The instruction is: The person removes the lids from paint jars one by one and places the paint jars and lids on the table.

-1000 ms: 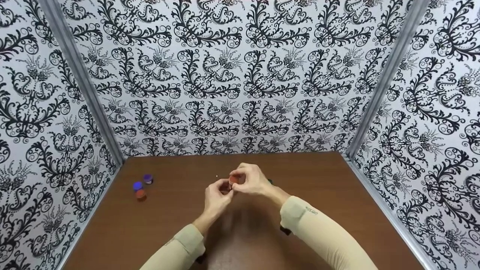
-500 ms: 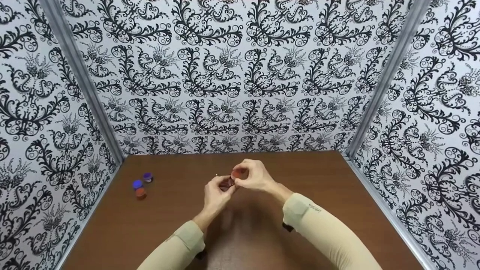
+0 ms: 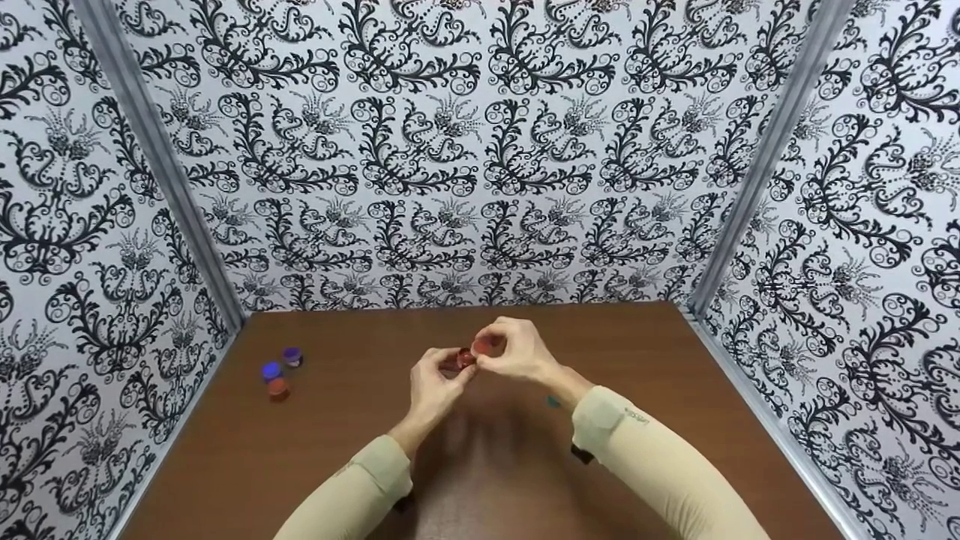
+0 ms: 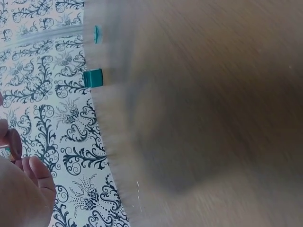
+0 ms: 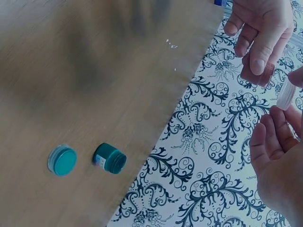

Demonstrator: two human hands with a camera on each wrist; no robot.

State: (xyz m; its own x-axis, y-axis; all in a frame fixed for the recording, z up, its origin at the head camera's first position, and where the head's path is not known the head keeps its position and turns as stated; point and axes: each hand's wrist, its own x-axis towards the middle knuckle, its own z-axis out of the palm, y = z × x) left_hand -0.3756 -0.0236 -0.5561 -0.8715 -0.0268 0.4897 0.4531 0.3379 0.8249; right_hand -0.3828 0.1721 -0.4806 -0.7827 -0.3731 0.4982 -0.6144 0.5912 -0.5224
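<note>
Near the table's middle, my left hand [image 3: 435, 384] grips a small reddish-brown paint jar [image 3: 466, 359], thumb across its side in the right wrist view. My right hand [image 3: 521, 354] pinches the jar's round lid [image 3: 482, 346] between thumb and fingers. In the right wrist view the lid [image 5: 286, 94] has a pale, translucent rim and stands just apart from the jar [image 5: 249, 73]. Only part of my left hand [image 4: 26, 194] shows at the lower left of the left wrist view.
An uncapped green paint jar [image 5: 110, 158] lies on its side beside its green lid [image 5: 63, 160]. At the table's left stand a purple jar [image 3: 293, 356], a blue jar [image 3: 271, 371] and an orange-red jar [image 3: 278, 388]. Patterned walls surround the brown table [image 3: 360, 330].
My right hand has drawn the lid slightly right, away from the jar, and the jar's open end now shows. A green piece has come into view beside the right forearm.
</note>
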